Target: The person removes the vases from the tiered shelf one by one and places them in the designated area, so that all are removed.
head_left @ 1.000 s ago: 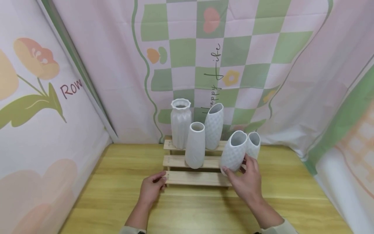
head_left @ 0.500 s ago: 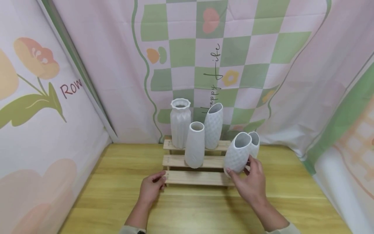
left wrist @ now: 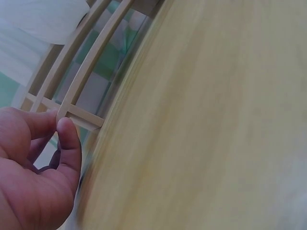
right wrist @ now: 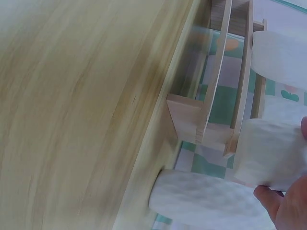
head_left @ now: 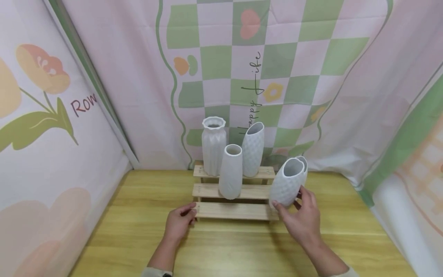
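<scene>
My right hand (head_left: pixel 304 221) grips a white, diamond-textured vase (head_left: pixel 285 188) with a slanted mouth, thumb and fingers on its lower sides. The vase tilts at the right end of the three-step wooden stand (head_left: pixel 235 211), close over the middle step in the right wrist view. Pinched between my left thumb and fingers is the left end of the stand's lowest step; that left hand (left wrist: pixel 38 167) rests low beside it. Behind the held vase, another white vase (right wrist: pixel 206 199) stands on the table to the right of the stand, mostly hidden in the head view.
On the top step stand a ribbed vase (head_left: pixel 214 154) with a scalloped rim and a slanted-mouth vase (head_left: pixel 253 152). A smooth tapered vase (head_left: pixel 230 173) occupies the middle step. The wood-grain table (head_left: pixel 221 250) ends at a patterned curtain (head_left: pixel 221 63).
My right hand has carried the vase a little to the right, so it now covers more of the vase behind it. The left hand has stayed on the stand.
</scene>
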Demonstrator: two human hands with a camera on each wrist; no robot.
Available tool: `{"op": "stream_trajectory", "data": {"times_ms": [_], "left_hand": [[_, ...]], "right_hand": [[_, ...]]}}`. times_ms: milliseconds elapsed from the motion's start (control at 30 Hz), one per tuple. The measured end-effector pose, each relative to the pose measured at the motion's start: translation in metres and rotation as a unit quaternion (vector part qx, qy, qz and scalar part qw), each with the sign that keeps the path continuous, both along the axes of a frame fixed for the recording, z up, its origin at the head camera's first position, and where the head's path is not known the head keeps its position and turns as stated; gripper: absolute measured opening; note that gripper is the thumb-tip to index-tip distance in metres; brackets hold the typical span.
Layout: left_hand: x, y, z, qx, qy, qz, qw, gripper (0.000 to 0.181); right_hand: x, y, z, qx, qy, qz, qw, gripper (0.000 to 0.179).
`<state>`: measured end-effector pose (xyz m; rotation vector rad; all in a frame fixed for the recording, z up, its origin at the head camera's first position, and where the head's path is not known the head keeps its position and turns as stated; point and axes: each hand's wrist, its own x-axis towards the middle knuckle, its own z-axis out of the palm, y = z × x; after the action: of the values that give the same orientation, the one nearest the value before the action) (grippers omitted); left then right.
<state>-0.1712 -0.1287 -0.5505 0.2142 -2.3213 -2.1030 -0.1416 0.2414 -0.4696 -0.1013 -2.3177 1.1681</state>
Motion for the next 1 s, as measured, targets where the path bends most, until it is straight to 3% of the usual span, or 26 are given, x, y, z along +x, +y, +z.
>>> {"op": "stream_trajectory", "data": {"times_ms": [567, 1000], "left_hand": [[-0.002, 0.001, -0.001, -0.017, -0.01, 0.005, 0.9998, 0.03], [-0.001, -0.001, -0.002, 0.004, 0.0, -0.008, 1.0, 0.034]], "right_hand": [[0.009, 0.016, 0.0, 0.012, -0.008, -0.017, 0.9997, 0.085], [0.011, 0.032, -0.004, 0.047, -0.031, -0.038, 0.9977, 0.089]]}}
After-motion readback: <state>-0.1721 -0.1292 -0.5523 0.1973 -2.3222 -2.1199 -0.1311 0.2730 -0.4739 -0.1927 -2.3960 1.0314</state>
